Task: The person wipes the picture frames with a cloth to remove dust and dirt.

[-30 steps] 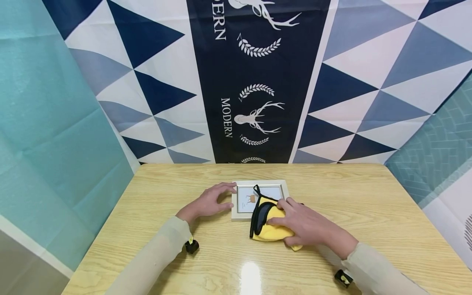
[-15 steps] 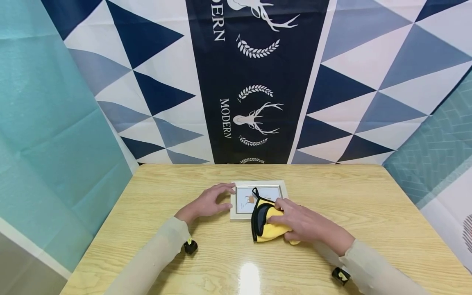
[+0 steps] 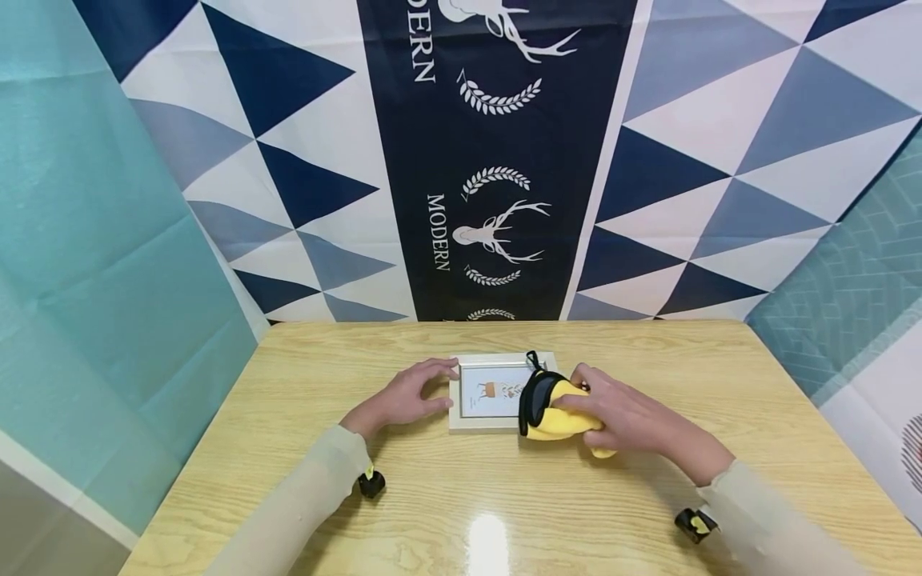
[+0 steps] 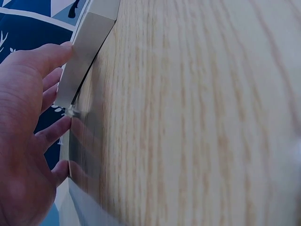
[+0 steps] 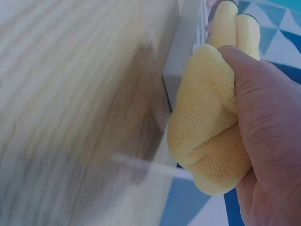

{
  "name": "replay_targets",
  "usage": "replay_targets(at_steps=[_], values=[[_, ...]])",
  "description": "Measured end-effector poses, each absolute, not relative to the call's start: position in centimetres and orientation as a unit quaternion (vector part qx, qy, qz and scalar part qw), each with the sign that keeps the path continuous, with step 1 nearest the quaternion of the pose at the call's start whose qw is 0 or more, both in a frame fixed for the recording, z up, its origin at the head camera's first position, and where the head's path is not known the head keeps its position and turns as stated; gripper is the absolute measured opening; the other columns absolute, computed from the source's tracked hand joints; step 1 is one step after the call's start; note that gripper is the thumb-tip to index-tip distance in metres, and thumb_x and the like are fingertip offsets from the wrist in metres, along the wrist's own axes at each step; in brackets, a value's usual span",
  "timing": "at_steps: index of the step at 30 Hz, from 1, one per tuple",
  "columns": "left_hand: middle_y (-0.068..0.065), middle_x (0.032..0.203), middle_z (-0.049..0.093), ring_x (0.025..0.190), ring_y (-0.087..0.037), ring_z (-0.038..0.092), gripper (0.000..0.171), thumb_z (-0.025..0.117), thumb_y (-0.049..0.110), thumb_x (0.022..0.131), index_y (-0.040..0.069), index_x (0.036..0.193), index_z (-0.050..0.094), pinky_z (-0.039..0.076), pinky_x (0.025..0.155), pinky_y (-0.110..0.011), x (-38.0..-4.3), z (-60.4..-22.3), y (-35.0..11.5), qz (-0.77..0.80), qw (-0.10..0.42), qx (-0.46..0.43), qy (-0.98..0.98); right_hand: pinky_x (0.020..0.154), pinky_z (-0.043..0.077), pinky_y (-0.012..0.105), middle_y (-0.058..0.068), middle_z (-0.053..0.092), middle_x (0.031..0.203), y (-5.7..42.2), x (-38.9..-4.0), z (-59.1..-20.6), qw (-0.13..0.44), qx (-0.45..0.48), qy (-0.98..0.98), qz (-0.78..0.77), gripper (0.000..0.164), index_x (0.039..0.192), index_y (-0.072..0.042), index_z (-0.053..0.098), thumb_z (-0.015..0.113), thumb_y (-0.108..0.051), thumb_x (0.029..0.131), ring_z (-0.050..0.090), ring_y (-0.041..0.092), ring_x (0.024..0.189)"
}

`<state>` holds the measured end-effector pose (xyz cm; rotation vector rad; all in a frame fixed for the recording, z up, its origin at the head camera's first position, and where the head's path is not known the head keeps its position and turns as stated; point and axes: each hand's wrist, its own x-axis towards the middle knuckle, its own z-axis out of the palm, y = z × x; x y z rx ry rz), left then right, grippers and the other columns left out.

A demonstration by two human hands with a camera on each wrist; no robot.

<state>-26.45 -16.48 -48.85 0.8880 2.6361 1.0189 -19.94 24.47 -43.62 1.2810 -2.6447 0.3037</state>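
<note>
on the table (image 3: 648, 496), one right hand (image 3: 627, 416) grips one yellow cloth (image 3: 555, 412); left hand (image 3: 403, 396) flat against one frame (image 3: 461, 422).

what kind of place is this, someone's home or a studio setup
Probably a staged recording corner, not a lived-in room. Patterned cloth backdrops printed with deer and "MODERN" hang on every side of a small wooden table, which bears only a white picture frame and a yellow cloth.
</note>
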Motion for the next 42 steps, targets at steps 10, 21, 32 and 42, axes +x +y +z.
replay_targets(at_steps=[10, 21, 32, 42], values=[[0.004, 0.18, 0.048, 0.168, -0.039, 0.043, 0.049, 0.076, 0.047, 0.108, 0.026, 0.151, 0.067, 0.033, 0.136, -0.072, -28.1, -52.0, -17.2, 0.334, 0.062, 0.323, 0.883, 0.073, 0.037, 0.021, 0.002, 0.056, 0.112, 28.1, -20.5, -43.1, 0.106, 0.383, -0.911, 0.113, 0.051, 0.125, -0.027, 0.078, 0.083, -0.008, 0.078, 0.044, 0.007, 0.091], [-0.005, 0.179, 0.049, 0.168, -0.042, 0.042, 0.048, 0.077, 0.034, 0.108, 0.017, 0.151, 0.067, 0.029, 0.138, -0.072, -26.3, -49.0, -16.6, 0.34, 0.081, 0.305, 0.886, 0.07, 0.032, 0.021, 0.002, 0.053, 0.108, 31.0, -22.1, -43.6, 0.118, 0.347, -0.923, 0.118, 0.049, 0.124, -0.02, 0.08, 0.085, -0.007, 0.077, 0.038, 0.005, 0.086], [0.004, 0.179, 0.049, 0.168, -0.037, 0.044, 0.049, 0.078, 0.043, 0.107, 0.025, 0.151, 0.067, 0.032, 0.138, -0.068, -28.0, -51.2, -17.1, 0.339, 0.064, 0.321, 0.882, 0.072, 0.034, 0.025, 0.007, 0.055, 0.11, 31.5, -22.8, -44.4, 0.059, 0.282, -0.953, 0.097, 0.048, 0.13, -0.016, 0.08, 0.085, -0.016, 0.083, 0.044, 0.015, 0.091], [0.009, 0.181, 0.046, 0.171, -0.033, 0.04, 0.052, 0.079, 0.044, 0.106, 0.028, 0.153, 0.066, 0.03, 0.14, -0.067, -29.4, -53.0, -17.5, 0.335, 0.072, 0.32, 0.883, 0.076, 0.049, 0.038, 0.018, 0.063, 0.124, 31.8, -22.9, -45.0, 0.03, 0.258, -0.963, 0.063, 0.06, 0.14, -0.018, 0.077, 0.088, -0.052, 0.091, 0.057, 0.026, 0.1]])
